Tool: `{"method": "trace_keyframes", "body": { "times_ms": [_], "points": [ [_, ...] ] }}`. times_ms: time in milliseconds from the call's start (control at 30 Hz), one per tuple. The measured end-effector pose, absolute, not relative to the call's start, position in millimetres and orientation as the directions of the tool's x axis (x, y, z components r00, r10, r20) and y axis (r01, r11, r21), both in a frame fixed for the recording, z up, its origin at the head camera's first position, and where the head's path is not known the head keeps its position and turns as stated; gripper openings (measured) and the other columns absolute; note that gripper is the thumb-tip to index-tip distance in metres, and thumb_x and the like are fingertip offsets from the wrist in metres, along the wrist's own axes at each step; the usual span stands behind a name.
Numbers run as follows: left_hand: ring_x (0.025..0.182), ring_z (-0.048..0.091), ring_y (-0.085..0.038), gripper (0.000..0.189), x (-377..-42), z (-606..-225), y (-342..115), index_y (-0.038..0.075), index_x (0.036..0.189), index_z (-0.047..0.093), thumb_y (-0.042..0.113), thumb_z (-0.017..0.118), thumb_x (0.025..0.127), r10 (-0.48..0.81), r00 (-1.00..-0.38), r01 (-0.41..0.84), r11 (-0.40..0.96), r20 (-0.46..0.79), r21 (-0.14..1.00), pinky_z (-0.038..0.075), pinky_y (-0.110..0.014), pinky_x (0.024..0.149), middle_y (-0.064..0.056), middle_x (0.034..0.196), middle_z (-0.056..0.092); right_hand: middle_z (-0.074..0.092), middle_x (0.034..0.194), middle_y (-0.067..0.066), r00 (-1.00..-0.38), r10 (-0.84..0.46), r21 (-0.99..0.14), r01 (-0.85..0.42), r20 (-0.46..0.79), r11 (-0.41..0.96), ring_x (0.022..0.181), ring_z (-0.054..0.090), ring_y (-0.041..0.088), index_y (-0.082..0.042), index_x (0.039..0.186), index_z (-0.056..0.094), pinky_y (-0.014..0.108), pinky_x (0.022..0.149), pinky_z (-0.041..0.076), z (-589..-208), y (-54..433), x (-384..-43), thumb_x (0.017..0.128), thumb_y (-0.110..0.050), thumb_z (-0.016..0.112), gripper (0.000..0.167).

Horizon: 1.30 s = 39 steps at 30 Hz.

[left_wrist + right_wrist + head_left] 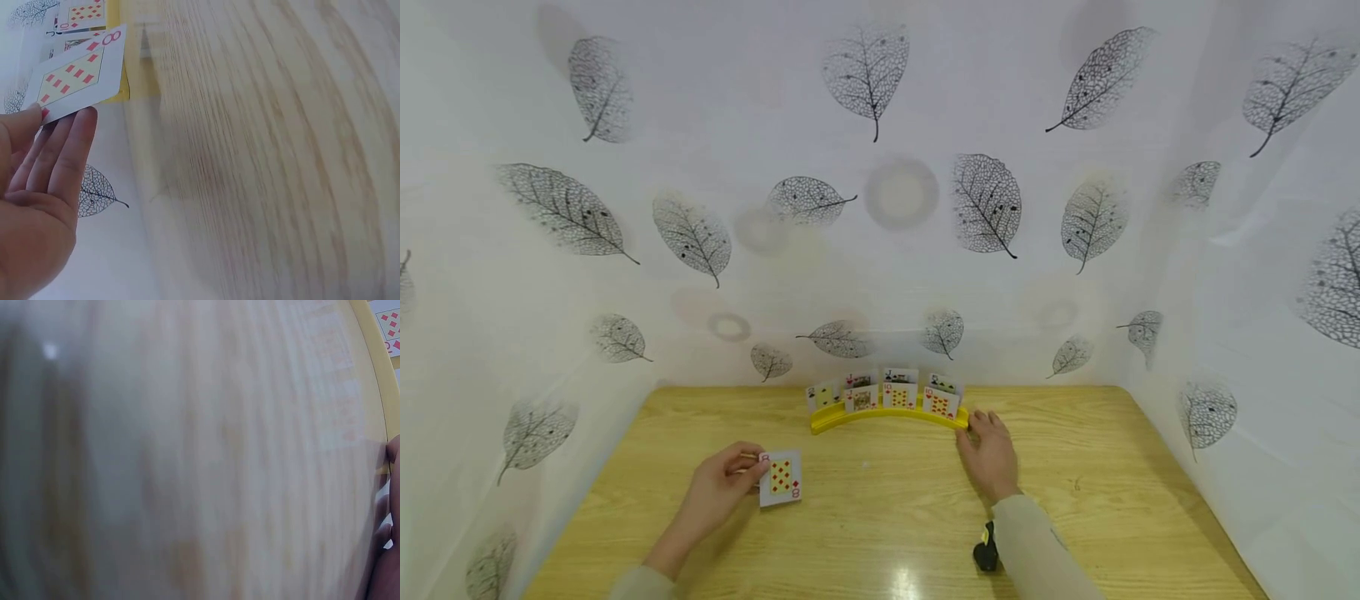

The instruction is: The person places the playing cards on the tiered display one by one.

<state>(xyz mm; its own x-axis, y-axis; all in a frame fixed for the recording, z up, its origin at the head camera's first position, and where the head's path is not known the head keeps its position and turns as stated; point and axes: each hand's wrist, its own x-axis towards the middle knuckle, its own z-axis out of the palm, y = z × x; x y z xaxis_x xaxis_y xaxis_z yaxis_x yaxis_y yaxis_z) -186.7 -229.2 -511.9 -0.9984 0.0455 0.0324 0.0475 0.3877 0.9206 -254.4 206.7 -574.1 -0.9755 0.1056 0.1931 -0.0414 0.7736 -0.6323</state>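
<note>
My left hand (718,487) pinches a playing card, the eight of diamonds (781,478), between thumb and fingers, its face turned to the head camera. In the left wrist view the same card (78,72) slants up from the thumb, overlapping the card rack behind it. A curved yellow card rack (887,413) stands toward the back of the table, with several cards upright in two rows. Among them are a ten of diamonds (899,395) and a ten of hearts (940,402). My right hand (992,454) holds the rack's right end, thumb in front and fingers beyond.
A small black object with a yellow part (987,548) lies beside the right sleeve (1041,542). Behind the wooden table (865,517) and along its sides hangs a white cloth (895,275) printed with dark leaves.
</note>
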Motion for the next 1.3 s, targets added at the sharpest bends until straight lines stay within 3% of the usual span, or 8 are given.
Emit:
{"method": "trace_keyframes", "body": {
  "times_ms": [300,533,800,1133,1300],
  "points": [
    [0.086,0.078,-0.016,0.016,-203.1,-514.5,-210.1,-0.001,0.108,0.074,0.010,0.076,0.097,-0.054,-0.988,0.118,0.361,0.147,0.925,0.066,-0.031,0.074,-0.019,0.107,0.076,0.050,0.159,0.024,-0.979,0.106,-0.644,-0.031,0.173,0.764,0.155,0.034,0.046,0.005,0.148,0.055,0.063,0.126,0.030,-572.8,205.6,-254.6,0.107,-0.032,0.061,0.056],
    [0.084,0.078,-0.021,0.015,-217.7,-513.1,-196.5,0.000,0.107,0.078,0.009,0.079,0.094,-0.084,-0.965,0.195,0.414,0.250,0.889,0.064,-0.024,0.071,-0.019,0.101,0.079,0.050,0.159,0.024,-0.981,0.101,-0.643,-0.028,0.164,0.765,0.155,0.034,0.046,0.006,0.148,0.054,0.064,0.126,0.030,-573.1,205.5,-253.6,0.106,-0.032,0.061,0.056],
    [0.083,0.073,-0.003,0.017,-233.5,-512.9,-184.1,0.002,0.107,0.079,0.011,0.081,0.093,-0.122,-0.939,0.241,0.432,0.321,0.869,0.060,-0.016,0.073,-0.016,0.103,0.081,0.050,0.159,0.024,-0.980,0.105,-0.640,-0.027,0.168,0.768,0.155,0.033,0.046,0.005,0.148,0.055,0.064,0.126,0.029,-572.7,206.1,-253.8,0.107,-0.032,0.059,0.056],
    [0.082,0.071,0.000,0.015,-246.4,-516.0,-166.2,0.002,0.104,0.079,0.005,0.082,0.090,-0.161,-0.920,0.271,0.398,0.357,0.877,0.059,-0.013,0.075,-0.017,0.102,0.081,0.049,0.159,0.024,-0.981,0.105,-0.650,-0.028,0.164,0.759,0.156,0.033,0.046,0.004,0.149,0.054,0.064,0.126,0.029,-572.5,206.3,-253.5,0.107,-0.033,0.060,0.056],
    [0.083,0.074,-0.009,0.014,-251.1,-518.2,-161.0,0.001,0.103,0.079,0.004,0.082,0.090,-0.164,-0.909,0.293,0.402,0.383,0.868,0.059,-0.014,0.075,-0.017,0.102,0.081,0.050,0.158,0.024,-0.979,0.108,-0.643,-0.030,0.175,0.765,0.155,0.034,0.047,0.005,0.148,0.055,0.064,0.126,0.030,-572.4,206.2,-253.8,0.106,-0.032,0.061,0.056]
  ]
}}
